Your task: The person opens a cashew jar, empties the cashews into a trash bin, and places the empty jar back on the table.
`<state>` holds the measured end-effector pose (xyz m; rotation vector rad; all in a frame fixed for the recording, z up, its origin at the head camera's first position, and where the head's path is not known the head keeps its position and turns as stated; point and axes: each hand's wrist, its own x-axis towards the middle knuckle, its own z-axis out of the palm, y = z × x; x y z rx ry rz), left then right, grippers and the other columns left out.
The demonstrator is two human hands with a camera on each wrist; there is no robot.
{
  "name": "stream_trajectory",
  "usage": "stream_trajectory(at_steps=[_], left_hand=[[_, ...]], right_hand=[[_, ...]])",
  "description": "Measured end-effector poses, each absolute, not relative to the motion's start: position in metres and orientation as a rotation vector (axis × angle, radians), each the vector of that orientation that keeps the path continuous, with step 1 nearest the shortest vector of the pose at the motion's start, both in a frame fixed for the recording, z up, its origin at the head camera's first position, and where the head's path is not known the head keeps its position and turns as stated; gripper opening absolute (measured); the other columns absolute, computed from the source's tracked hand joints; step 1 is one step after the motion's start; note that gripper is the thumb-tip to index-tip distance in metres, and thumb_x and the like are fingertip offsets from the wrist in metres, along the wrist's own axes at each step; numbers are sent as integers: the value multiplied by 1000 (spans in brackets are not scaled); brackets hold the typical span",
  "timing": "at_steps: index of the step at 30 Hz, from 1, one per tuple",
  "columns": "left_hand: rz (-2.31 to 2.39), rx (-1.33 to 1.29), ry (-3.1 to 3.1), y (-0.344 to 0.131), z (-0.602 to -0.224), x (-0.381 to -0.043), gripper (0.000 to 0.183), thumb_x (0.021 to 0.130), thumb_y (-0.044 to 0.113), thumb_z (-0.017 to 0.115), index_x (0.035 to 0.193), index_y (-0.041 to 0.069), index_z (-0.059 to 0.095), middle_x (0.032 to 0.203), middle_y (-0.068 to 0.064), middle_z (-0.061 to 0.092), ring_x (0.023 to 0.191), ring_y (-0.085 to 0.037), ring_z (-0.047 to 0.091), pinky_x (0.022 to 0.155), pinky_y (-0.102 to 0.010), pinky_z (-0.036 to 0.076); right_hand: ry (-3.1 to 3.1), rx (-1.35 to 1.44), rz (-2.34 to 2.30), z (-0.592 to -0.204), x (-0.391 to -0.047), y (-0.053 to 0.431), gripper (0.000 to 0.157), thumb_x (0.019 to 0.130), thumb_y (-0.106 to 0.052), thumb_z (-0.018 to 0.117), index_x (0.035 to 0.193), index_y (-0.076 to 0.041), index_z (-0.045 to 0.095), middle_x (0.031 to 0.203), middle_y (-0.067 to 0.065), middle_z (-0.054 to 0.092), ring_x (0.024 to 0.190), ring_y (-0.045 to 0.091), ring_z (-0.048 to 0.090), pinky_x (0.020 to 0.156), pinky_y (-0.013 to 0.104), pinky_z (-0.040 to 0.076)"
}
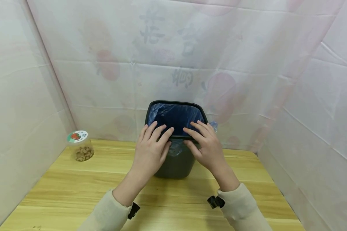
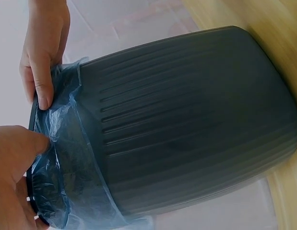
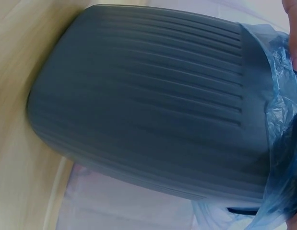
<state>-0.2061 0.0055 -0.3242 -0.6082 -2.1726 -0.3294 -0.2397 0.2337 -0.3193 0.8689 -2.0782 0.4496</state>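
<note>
A dark grey trash can point(image 1: 174, 166) stands upright on the wooden table, lined with a thin blue plastic trash bag point(image 1: 177, 117). The bag's edge is folded outside the rim and hangs loosely over the ribbed front wall, as the left wrist view shows. My left hand point(image 1: 150, 147) grips bag and rim at the front left, fingers over the inside and thumb point(image 2: 38, 143) outside. At the front right, my right hand point(image 1: 206, 147) holds the same edge, its thumb point(image 2: 42, 91) pressing the plastic from outside. A bunched bit of bag sticks out beyond the right rim.
A clear jar point(image 1: 81, 149) of light brown pieces, with a printed lid, stands at the table's back left corner. Pale fabric curtains point(image 1: 127, 73) hang behind and at both sides of the wooden table point(image 1: 110, 179).
</note>
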Motion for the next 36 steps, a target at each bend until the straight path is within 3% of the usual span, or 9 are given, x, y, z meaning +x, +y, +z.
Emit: stream_trajectory(at_steps=[6, 13, 21, 36], left_hand=[[-324, -653, -2173, 3, -325, -207, 45, 101, 31, 59, 145, 19, 54, 145, -9, 54, 143, -33, 37, 120, -54, 22], [-403, -761, -2076, -7, -327, -203, 49, 100, 32, 58, 145, 13, 53, 148, -13, 51, 147, -37, 30, 117, -59, 26], [-428, -785, -2053, -30, -329, -190, 48, 103, 34, 53, 145, 11, 52, 149, -15, 48, 145, -38, 34, 119, -49, 28], [-442, -600, -2139, -90, -352, -186, 51, 104, 41, 49, 147, 14, 50, 148, -14, 50, 140, -39, 40, 111, -52, 39]], right_hand=[[-2089, 896, 458, -317, -238, 238, 52, 90, -34, 72, 139, -18, 61, 144, 16, 55, 142, 36, 40, 117, 60, 25], [-1994, 952, 471, -315, -229, 234, 55, 98, -53, 57, 139, -16, 61, 145, 14, 54, 142, 37, 40, 116, 59, 27], [-1930, 1025, 472, -317, -212, 214, 52, 100, -50, 55, 136, -14, 63, 144, 14, 55, 141, 37, 42, 113, 63, 30], [-1779, 1284, 426, -332, -187, 156, 40, 101, -38, 56, 131, -13, 66, 140, 16, 57, 132, 39, 51, 105, 57, 44]])
